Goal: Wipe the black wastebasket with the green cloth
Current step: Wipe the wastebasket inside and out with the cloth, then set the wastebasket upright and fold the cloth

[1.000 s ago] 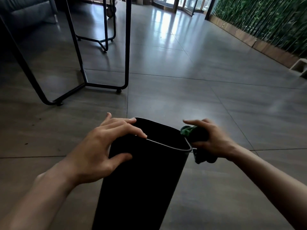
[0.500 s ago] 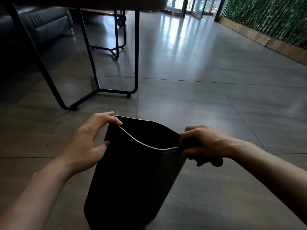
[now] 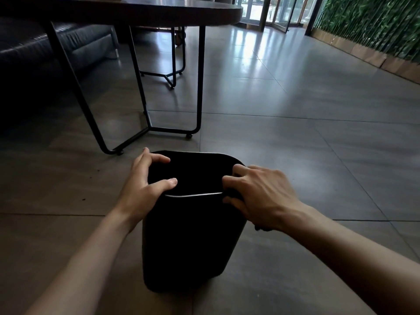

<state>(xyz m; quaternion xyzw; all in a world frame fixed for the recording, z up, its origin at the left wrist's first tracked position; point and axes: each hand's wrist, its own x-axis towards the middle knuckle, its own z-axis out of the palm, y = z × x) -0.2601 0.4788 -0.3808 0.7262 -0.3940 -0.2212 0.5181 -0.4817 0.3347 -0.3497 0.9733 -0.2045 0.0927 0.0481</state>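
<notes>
The black wastebasket (image 3: 188, 242) stands upright on the grey tiled floor in front of me. My left hand (image 3: 142, 189) grips its left rim, with the thumb on the near edge and the fingers over the far side. My right hand (image 3: 259, 194) is curled over the right rim and holds the green cloth (image 3: 261, 228) against it. The cloth is almost wholly hidden under that hand; only a dark bit shows below the palm.
A dark table (image 3: 136, 10) on black metal legs (image 3: 197, 87) stands just beyond the basket. A black sofa (image 3: 45, 48) sits at the far left. A green plant wall (image 3: 375, 21) runs along the right, with glass doors (image 3: 270, 10) at the back.
The wastebasket has come from a tilt to upright on the floor. My right hand has moved onto the right rim, covering the cloth. My left hand has shifted its hold on the left rim.
</notes>
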